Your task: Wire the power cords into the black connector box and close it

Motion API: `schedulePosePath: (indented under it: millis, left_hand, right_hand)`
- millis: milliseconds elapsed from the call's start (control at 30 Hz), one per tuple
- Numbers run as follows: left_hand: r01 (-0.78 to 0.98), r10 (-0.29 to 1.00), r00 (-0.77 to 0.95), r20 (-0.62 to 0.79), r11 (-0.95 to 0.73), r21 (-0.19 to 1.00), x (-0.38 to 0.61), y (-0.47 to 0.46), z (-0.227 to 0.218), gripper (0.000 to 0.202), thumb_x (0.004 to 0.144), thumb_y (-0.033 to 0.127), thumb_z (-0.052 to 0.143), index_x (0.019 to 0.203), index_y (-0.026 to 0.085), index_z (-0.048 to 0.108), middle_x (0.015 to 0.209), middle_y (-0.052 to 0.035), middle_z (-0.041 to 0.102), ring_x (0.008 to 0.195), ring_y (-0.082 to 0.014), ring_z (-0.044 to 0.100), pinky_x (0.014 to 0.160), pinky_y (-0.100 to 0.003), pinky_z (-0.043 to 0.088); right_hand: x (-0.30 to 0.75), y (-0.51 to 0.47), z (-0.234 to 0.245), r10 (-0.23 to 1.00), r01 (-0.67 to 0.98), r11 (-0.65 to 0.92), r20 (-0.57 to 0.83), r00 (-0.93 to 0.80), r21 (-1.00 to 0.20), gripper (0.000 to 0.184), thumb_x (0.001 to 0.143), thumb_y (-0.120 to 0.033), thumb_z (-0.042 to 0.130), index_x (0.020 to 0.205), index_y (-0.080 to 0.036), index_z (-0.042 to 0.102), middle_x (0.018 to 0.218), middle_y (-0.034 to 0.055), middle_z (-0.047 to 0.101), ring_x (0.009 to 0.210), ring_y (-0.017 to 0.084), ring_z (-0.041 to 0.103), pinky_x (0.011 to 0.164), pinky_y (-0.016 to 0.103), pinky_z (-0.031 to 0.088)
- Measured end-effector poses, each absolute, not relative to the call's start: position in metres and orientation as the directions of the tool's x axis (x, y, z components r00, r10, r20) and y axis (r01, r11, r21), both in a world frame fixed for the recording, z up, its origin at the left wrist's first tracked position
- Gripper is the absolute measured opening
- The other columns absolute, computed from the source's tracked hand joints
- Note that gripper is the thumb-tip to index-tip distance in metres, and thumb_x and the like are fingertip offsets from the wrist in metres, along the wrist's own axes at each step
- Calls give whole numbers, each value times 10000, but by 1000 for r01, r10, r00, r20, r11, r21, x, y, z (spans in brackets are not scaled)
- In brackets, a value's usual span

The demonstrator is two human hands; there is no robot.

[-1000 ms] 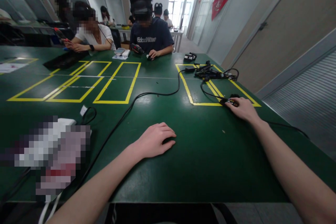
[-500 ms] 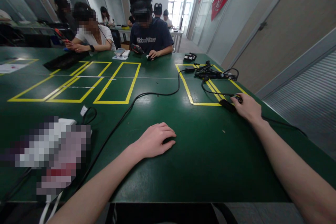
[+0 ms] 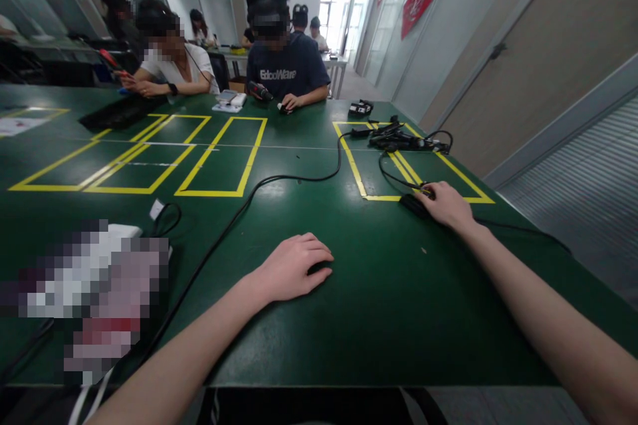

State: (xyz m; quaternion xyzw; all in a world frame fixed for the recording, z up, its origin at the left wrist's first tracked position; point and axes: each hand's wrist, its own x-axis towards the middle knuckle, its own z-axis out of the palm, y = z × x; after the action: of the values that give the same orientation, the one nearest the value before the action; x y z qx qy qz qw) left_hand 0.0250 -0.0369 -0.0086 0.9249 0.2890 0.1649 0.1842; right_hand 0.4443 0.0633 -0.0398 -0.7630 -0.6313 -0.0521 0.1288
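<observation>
My left hand (image 3: 292, 267) rests palm down on the green table (image 3: 379, 305), fingers loosely curled, holding nothing. My right hand (image 3: 446, 204) is stretched out to the right, its fingers closed around a small black device (image 3: 415, 204) on a black cable (image 3: 396, 176). That device lies on the table at the front edge of a yellow taped rectangle (image 3: 359, 176).
A pile of black cables and devices (image 3: 399, 138) lies at the rectangle's far end. A long black cord (image 3: 239, 212) crosses the table. More yellow taped boxes (image 3: 199, 156) mark the left. A blurred white object (image 3: 94, 285) sits near left. Two people (image 3: 284, 70) work at the far side.
My right hand went right and then back left and nearer, dragging the black device out of the taped rectangle's front edge. My left hand stayed put.
</observation>
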Motion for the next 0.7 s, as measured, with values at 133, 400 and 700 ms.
schedulePosePath:
  millis: [133, 400, 700]
  left_hand:
    - [466, 594, 776, 213, -768, 440, 25, -36, -10, 189, 997, 254, 632, 1137, 197, 745, 1167, -61, 781, 1090, -234, 700, 983, -385, 560]
    - [484, 647, 667, 370, -754, 445, 22, -33, -10, 271, 955, 317, 680, 1202, 207, 670, 1267, -101, 710, 1169, -269, 647, 1012, -426, 530]
    - [526, 695, 686, 216, -679, 513, 10, -29, -1, 209, 795, 271, 763, 920, 221, 603, 898, 9, 636, 793, -177, 626, 714, -285, 489]
  right_hand:
    - [383, 44, -40, 968, 987, 4, 248, 37, -162, 343, 974, -422, 540, 1115, -170, 725, 1190, 155, 685, 1074, 320, 667, 765, 381, 553]
    - [266, -30, -40, 810, 759, 580, 308, -500, -294, 245, 982, -310, 616, 1201, -218, 679, 1160, 113, 681, 1061, 262, 658, 813, 378, 600]
    - [235, -51, -32, 617, 470, 778, 366, -697, -416, 371, 915, -207, 670, 1284, -199, 638, 1211, 123, 692, 1107, 258, 636, 925, 408, 581]
